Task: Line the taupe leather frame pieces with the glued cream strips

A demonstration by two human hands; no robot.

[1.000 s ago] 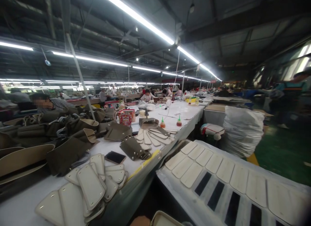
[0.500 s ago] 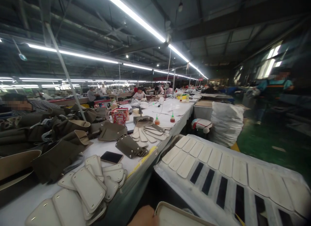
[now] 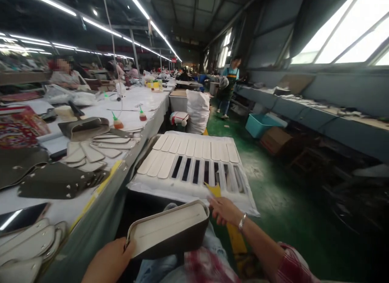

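Note:
My left hand (image 3: 111, 256) grips the left end of a cream-faced, dark-backed bag panel (image 3: 168, 230) held over my lap. My right hand (image 3: 223, 210) is at the panel's right end, fingers pinched on a small yellow tool (image 3: 215, 190) that points up toward the rack. Just ahead lies a white slatted rack (image 3: 194, 185) carrying a row of cream oval pieces (image 3: 197, 147).
A long worktable (image 3: 100, 194) on my left holds cream pieces, dark olive panels (image 3: 54, 179), a phone (image 3: 18, 218) and glue bottles (image 3: 117, 123). A white sack (image 3: 197, 106) stands beyond the rack. A person (image 3: 227, 86) stands on the green floor; a blue bin (image 3: 261, 125) sits right.
The view has swung right and down. Both my hands and the panel, barely showing at the bottom edge before, are now in full view over my lap.

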